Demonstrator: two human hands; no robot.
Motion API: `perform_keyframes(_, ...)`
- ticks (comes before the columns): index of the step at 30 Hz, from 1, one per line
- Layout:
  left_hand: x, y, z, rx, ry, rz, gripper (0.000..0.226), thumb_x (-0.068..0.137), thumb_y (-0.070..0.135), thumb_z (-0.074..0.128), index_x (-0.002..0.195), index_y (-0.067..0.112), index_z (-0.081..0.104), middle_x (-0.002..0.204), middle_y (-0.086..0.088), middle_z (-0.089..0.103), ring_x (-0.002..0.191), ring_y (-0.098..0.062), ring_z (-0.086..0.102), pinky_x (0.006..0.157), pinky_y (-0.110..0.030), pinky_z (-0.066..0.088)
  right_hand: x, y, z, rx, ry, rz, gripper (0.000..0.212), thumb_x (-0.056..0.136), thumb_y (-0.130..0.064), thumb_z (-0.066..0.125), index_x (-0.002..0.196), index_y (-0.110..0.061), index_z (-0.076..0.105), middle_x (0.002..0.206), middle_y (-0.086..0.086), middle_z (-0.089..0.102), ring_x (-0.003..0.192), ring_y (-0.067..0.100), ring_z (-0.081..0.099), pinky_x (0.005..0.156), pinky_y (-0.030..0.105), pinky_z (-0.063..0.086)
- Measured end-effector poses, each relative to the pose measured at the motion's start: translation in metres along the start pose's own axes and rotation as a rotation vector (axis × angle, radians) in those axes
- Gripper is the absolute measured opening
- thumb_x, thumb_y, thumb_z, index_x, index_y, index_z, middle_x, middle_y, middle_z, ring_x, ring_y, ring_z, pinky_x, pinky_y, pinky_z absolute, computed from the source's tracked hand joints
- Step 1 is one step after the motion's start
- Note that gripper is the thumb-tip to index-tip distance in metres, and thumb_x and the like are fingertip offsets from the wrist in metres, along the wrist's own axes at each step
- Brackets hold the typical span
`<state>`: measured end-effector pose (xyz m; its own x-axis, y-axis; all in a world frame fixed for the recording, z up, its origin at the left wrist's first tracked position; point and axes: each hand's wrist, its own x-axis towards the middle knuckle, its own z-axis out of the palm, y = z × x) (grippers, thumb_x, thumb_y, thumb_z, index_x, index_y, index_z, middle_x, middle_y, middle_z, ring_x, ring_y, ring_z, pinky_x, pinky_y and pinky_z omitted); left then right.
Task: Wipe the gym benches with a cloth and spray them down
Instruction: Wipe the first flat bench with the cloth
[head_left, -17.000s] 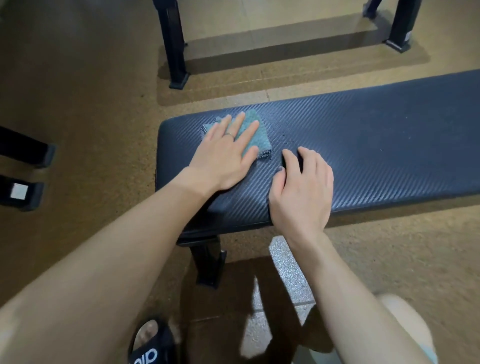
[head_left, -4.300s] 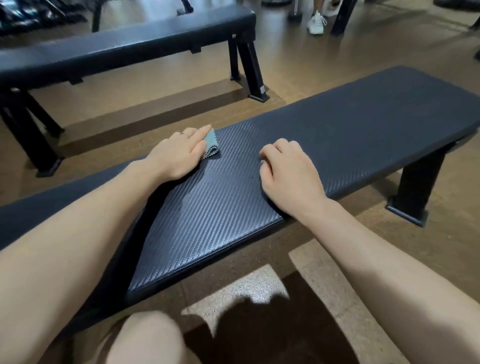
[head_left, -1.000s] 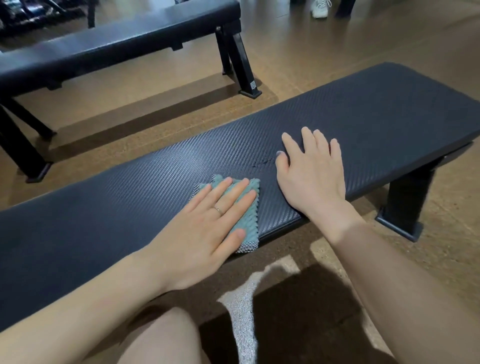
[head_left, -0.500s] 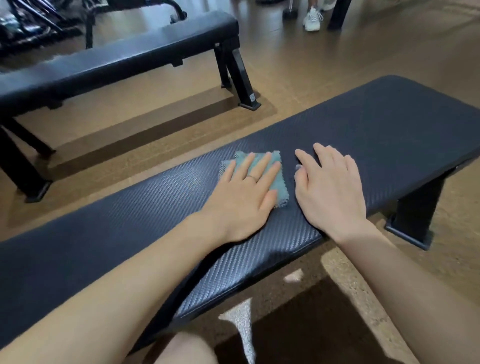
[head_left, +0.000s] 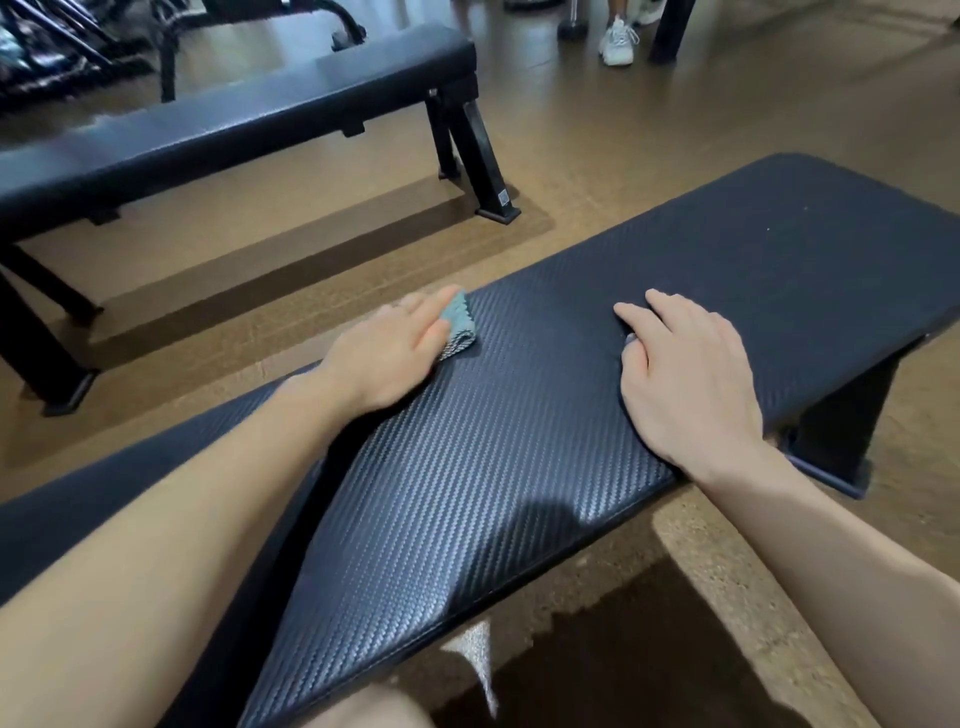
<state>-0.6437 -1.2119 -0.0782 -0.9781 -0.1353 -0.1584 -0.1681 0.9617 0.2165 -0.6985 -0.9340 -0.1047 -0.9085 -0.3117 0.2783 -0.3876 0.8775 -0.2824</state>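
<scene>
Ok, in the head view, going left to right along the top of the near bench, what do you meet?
Left hand pressing flat at the bench's far edge → green cloth showing past its fingers → bare stretch of textured bench pad → right hand resting on the pad → the bench's right end.

Both forearms are bare from the lower edge of the view up to the wrists, with no sleeve, watch or band showing on either. The left hand (head_left: 387, 358) and the right hand (head_left: 685, 379) wear no gloves. The right thumb, nearest the near bench (head_left: 493, 467), has a pale, glossy nail. A bare knee shows just below that bench's front edge.
</scene>
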Motion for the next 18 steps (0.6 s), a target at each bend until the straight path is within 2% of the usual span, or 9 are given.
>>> perform_keyframes(3, -0.066, -0.043, -0.010, 0.023, -0.002, -0.029, 0.069, 0.098, 0.058, 0.012, 0.163, 0.037, 0.016, 0.162, -0.004, 0.035, 0.140, -0.032, 0.042, 0.118, -0.040, 0.028, -0.002, 0.000, 0.001, -0.017, -0.014, -0.001, 0.053, 0.099, -0.032, 0.026, 0.143, -0.024, 0.054, 0.153, 0.005, 0.047, 0.144, 0.026, 0.037, 0.120, 0.050, 0.027)
perform_keyframes(6, -0.086, -0.063, -0.012, 0.041, -0.025, -0.096, 0.075, 0.092, 0.063, 0.007, 0.163, 0.038, 0.017, 0.161, -0.001, 0.035, 0.136, -0.033, 0.043, 0.115, -0.043, 0.030, -0.002, -0.002, 0.002, -0.043, -0.032, 0.004, 0.047, 0.103, -0.028, 0.031, 0.145, -0.023, 0.051, 0.155, 0.005, 0.044, 0.146, 0.026, 0.034, 0.121, 0.050, 0.024)
perform_keyframes(9, -0.055, -0.032, -0.006, 0.085, 0.014, -0.128, 0.064, 0.104, 0.051, 0.016, 0.164, 0.027, 0.016, 0.161, -0.008, 0.035, 0.138, -0.036, 0.039, 0.113, -0.047, 0.031, 0.001, -0.002, 0.003, -0.060, -0.020, 0.008, 0.045, 0.102, -0.027, 0.034, 0.143, -0.022, 0.053, 0.153, 0.006, 0.047, 0.145, 0.027, 0.037, 0.120, 0.051, 0.026)
perform_keyframes(11, -0.016, 0.000, -0.002, 0.084, 0.022, -0.088, 0.059, 0.108, 0.041, 0.020, 0.165, 0.024, 0.011, 0.162, -0.012, 0.032, 0.144, -0.034, 0.035, 0.115, -0.046, 0.029, 0.001, -0.002, 0.004, -0.071, -0.009, 0.009, 0.045, 0.101, -0.027, 0.035, 0.141, -0.022, 0.055, 0.152, 0.006, 0.048, 0.144, 0.027, 0.038, 0.119, 0.052, 0.028)
perform_keyframes(15, 0.060, 0.070, 0.010, 0.103, 0.011, 0.001, 0.061, 0.108, 0.041, 0.018, 0.164, 0.019, 0.009, 0.163, -0.019, 0.027, 0.147, -0.037, 0.030, 0.115, -0.051, 0.026, 0.001, -0.003, 0.005, -0.061, 0.022, 0.013, 0.043, 0.101, -0.027, 0.037, 0.139, -0.024, 0.057, 0.151, 0.002, 0.050, 0.143, 0.024, 0.040, 0.119, 0.049, 0.028)
perform_keyframes(18, 0.073, 0.086, 0.014, 0.110, 0.003, 0.034, 0.061, 0.108, 0.042, 0.017, 0.164, 0.020, 0.007, 0.165, -0.018, 0.023, 0.147, -0.038, 0.028, 0.114, -0.052, 0.026, 0.000, -0.002, 0.004, -0.056, 0.018, 0.015, 0.045, 0.101, -0.029, 0.034, 0.140, -0.026, 0.056, 0.152, 0.000, 0.049, 0.143, 0.021, 0.039, 0.120, 0.046, 0.027)
